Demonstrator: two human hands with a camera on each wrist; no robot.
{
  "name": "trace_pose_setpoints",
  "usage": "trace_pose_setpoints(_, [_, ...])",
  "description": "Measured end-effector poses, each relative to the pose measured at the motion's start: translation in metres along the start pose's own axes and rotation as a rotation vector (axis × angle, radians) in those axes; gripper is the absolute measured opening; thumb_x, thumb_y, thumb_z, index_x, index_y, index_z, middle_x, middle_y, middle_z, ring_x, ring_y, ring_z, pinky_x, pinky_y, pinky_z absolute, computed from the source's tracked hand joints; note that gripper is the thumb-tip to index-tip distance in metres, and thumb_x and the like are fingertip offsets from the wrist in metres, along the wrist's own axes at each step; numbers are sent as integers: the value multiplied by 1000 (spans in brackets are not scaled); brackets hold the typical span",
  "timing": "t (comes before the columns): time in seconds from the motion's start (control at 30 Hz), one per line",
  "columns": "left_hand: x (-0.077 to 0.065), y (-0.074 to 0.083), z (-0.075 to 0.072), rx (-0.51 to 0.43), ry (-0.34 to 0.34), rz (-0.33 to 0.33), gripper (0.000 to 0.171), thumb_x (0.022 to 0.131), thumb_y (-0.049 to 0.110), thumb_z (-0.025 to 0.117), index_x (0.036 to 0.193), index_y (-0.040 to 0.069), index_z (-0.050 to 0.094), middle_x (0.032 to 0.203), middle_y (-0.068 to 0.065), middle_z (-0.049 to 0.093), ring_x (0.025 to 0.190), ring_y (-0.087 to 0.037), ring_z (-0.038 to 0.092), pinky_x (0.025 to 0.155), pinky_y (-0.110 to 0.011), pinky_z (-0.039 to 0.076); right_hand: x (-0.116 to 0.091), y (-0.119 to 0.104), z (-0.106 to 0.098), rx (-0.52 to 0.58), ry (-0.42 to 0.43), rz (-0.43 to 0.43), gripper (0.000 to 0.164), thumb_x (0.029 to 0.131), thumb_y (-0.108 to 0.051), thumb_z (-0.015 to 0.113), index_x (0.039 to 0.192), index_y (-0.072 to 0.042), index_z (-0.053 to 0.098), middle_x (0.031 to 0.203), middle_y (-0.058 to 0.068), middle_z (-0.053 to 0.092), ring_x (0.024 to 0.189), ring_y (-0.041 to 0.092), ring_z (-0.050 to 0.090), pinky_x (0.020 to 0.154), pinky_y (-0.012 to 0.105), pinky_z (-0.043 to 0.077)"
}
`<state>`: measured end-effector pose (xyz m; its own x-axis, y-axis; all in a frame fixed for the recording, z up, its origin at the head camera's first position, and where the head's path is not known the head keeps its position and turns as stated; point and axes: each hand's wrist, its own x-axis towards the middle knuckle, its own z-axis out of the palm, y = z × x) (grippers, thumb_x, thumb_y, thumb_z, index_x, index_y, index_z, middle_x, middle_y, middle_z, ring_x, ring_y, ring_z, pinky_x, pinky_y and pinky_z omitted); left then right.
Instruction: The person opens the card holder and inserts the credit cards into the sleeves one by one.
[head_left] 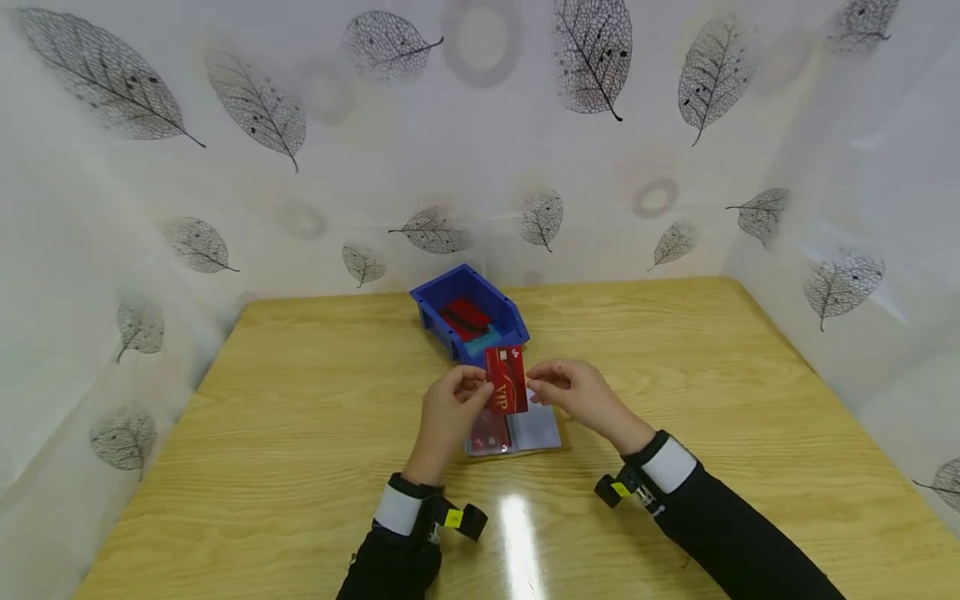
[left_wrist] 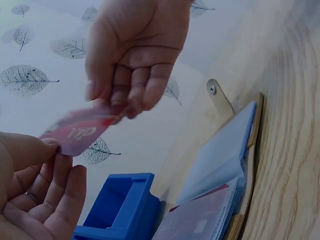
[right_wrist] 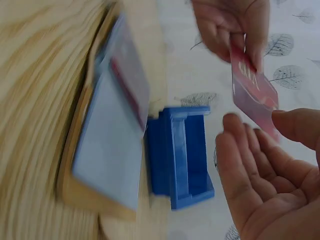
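A red VIP card [head_left: 507,382] with gold lettering is held up over an open card holder [head_left: 537,427]. My left hand [head_left: 452,410] pinches the card by its left edge between thumb and fingers. At the opposite edge, the fingertips of my right hand [head_left: 581,398] are right beside the card, with the thumb and loosely bent fingers apart in the right wrist view. Clear sleeves fill the card holder; a red card [head_left: 490,432] shows in the left one, while the right one looks pale. A snap strap [left_wrist: 220,97] sticks out from its cover.
Just behind the card holder stands a blue bin [head_left: 431,312] containing red, dark and teal items. The wooden table [head_left: 315,433] meets a leaf-patterned sheet [head_left: 480,167] at the back and sides.
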<state>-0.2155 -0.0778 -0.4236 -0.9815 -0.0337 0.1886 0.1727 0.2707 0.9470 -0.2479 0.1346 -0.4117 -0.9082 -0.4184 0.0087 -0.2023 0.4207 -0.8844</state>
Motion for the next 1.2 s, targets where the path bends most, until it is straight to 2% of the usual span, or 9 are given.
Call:
trace_pose_setpoints(0.1, [2,-3,-3,36,26,-65,20,88,4,70,105,-4,68,91,-14,69,80,-23,68,70,-32,57,-4,9,-2,-205,-25,-18,39,94,-14,64,125,8,59,113,21,66,100,30,66,84,42,55])
trace_pose_setpoints(0.17, [2,-6,-4,65,25,-117,21,86,4,71,105,-4,69,87,-13,69,75,-21,66,66,-31,57,-6,15,-1,-339,-74,-16,45,92,-16,67,128,9,57,118,21,65,106,32,63,87,43,54])
trace_pose_setpoints(0.23, [2,-10,-3,108,-2,-154,21,84,4,71,104,-4,69,82,-10,67,71,-16,63,62,-29,55,-8,20,0,-428,-124,-9,49,91,-18,69,129,10,55,120,22,64,110,34,62,91,45,52])
trace_pose_setpoints(0.3, [1,-15,0,129,-43,-187,23,83,3,72,104,-5,69,79,-8,66,67,-13,61,60,-28,55,-9,24,1,-470,-151,-2,52,90,-19,70,130,10,55,122,23,63,113,34,60,94,46,50])
trace_pose_setpoints(0.47, [-1,-26,10,158,-81,-246,28,83,0,70,111,-5,67,74,-5,62,60,-11,59,54,-26,54,-10,26,2,-497,-161,-27,50,88,-18,71,128,10,57,123,22,63,114,33,59,95,47,49])
trace_pose_setpoints(0.7, [-2,-24,17,281,-73,-238,33,80,-1,71,112,-6,64,72,-7,64,56,-12,57,48,-25,51,-12,27,3,-521,-180,-58,47,88,-18,72,124,10,59,121,21,64,113,34,59,95,48,48])
trace_pose_setpoints(0.93, [-3,-23,21,329,-86,-229,33,80,-1,72,111,-7,64,71,-7,65,56,-12,58,49,-25,50,-14,30,3,-523,-155,-73,48,88,-18,71,125,10,58,121,22,63,115,36,58,97,49,47])
trace_pose_setpoints(1.0, [-3,-23,21,323,-94,-232,33,80,-2,72,111,-8,64,71,-7,65,56,-12,59,49,-25,52,-15,30,3,-516,-154,-74,47,88,-17,71,125,10,58,121,22,64,114,36,59,96,49,47])
trace_pose_setpoints(1.2, [-5,-22,21,166,-71,-353,47,80,-6,69,123,-8,50,80,-10,61,52,-13,59,48,-28,55,-15,30,2,-482,-145,-64,47,89,-16,70,126,10,57,122,23,63,115,35,59,95,49,48])
